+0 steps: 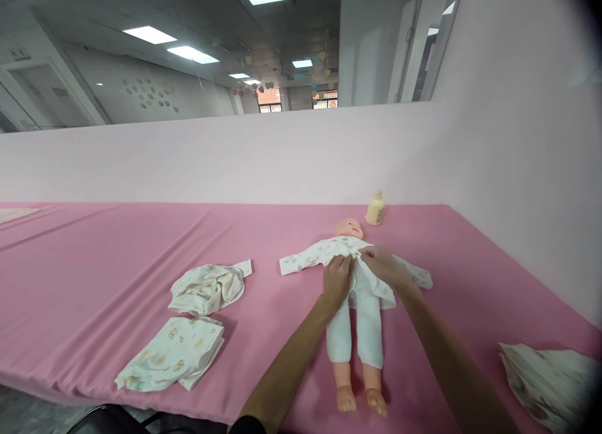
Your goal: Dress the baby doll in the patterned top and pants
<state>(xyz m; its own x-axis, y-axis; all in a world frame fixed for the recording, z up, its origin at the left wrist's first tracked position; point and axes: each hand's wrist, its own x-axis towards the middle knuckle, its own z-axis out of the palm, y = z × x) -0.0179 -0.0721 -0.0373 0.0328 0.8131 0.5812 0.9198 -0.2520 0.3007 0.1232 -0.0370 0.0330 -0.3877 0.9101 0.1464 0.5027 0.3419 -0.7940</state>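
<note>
A baby doll [348,227] lies on its back on the pink sheet, head toward the wall and bare feet toward me. It wears a white printed baby shirt [320,252] with long sleeves spread to both sides, and white trousers [339,340]. My left hand [337,277] is closed on the shirt's front edge at the chest. Close beside it, my right hand [380,264] pinches the other front edge, its fingers bent near the collar. The shirt's right-hand panel hangs loose over the hip. My hands hide the exact spot where the fingers meet the cloth.
A cream pump bottle [375,209] stands behind the doll's head. To the left lie a crumpled printed garment [207,288] and a folded printed cloth [174,354]. More folded cloth [548,381] is at the right edge. A white wall [527,170] borders the pink-covered table [263,359].
</note>
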